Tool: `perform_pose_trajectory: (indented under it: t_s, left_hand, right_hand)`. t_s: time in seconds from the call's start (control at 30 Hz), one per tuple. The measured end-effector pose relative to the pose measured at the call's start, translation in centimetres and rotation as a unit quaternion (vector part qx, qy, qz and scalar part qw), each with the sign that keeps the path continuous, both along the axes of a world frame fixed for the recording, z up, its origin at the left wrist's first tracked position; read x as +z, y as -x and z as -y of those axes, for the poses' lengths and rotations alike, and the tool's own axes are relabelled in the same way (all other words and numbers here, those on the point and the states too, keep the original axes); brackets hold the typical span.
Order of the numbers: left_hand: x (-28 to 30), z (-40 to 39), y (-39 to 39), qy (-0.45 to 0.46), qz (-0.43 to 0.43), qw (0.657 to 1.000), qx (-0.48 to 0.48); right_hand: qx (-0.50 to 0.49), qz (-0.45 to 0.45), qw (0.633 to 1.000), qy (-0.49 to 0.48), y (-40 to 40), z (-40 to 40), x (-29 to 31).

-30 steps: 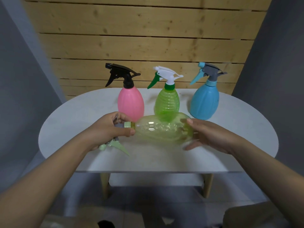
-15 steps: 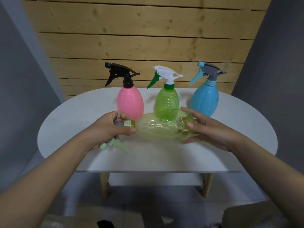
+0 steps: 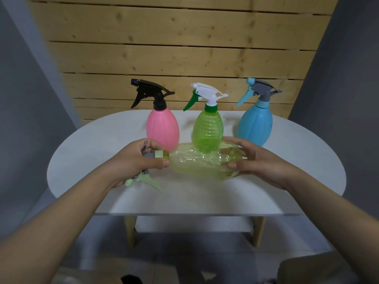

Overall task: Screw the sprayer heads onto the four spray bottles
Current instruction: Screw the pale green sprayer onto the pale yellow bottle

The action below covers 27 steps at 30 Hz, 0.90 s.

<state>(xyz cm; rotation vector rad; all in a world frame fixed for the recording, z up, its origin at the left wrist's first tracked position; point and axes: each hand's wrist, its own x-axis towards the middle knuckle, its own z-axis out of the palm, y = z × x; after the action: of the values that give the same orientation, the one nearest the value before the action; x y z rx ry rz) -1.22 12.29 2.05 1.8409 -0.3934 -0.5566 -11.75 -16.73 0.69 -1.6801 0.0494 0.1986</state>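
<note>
The pale green bottle (image 3: 201,162) is held on its side over the tabletop (image 3: 297,160). Its sprayer head (image 3: 143,177) is mostly hidden by the left hand (image 3: 135,160), whose grip is curled around it. The bottle's bottom is gripped by the right hand (image 3: 256,160).

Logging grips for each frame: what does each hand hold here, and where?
Left hand grips the sprayer head at its collar; right hand grips the lying bottle at its base.
</note>
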Motion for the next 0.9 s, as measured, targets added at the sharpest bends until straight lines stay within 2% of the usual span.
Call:
perform_pose_trajectory:
  t_s: [0.07,0.17,0.27,0.4,0.5,0.6,0.67,0.73,0.83,0.9]
  left_hand:
    - [0.0,-0.04,0.08,-0.005,0.008,1.0,-0.012]
    - [-0.16,0.07,0.2,-0.021,0.033,0.999,-0.028]
    - [-0.24,0.13,0.16,-0.028,0.034,0.999,-0.024]
    - [-0.12,-0.24,-0.32,0.006,-0.004,1.0,0.012]
    - [-0.05,-0.26,-0.44,0.007,0.003,1.0,0.003]
    - [0.04,-0.18,-0.13,-0.009,0.028,0.999,-0.017]
    - [0.05,-0.09,0.06,-0.012,0.027,0.999,-0.024]
    - [-0.03,-0.05,0.01,-0.013,0.02,1.0,-0.016]
    - [-0.13,-0.12,-0.31,0.0,0.007,1.0,-0.002]
    - [-0.05,-0.01,-0.3,-0.002,0.01,1.0,-0.008]
  right_hand:
    - [-0.014,-0.005,0.999,0.042,0.07,-0.37,0.31]
    - [-0.043,-0.072,0.992,0.09,0.07,-0.71,0.25]
    - [-0.015,-0.106,0.994,0.033,0.06,-0.68,0.01]
    - [0.004,-0.037,0.994,-0.104,0.01,-0.17,0.22]
    - [-0.01,0.0,0.999,-0.049,-0.02,-0.03,0.65]
    - [-0.045,-0.03,0.998,0.038,-0.11,-0.45,0.88]
    - [-0.055,-0.064,0.995,0.059,-0.15,-0.51,0.66]
    - [-0.035,-0.074,0.996,0.032,-0.05,-0.58,0.63]
    - [-0.026,-0.031,0.998,-0.042,0.08,-0.75,0.8]
    - [-0.042,-0.009,0.999,-0.029,0.11,-0.89,0.97]
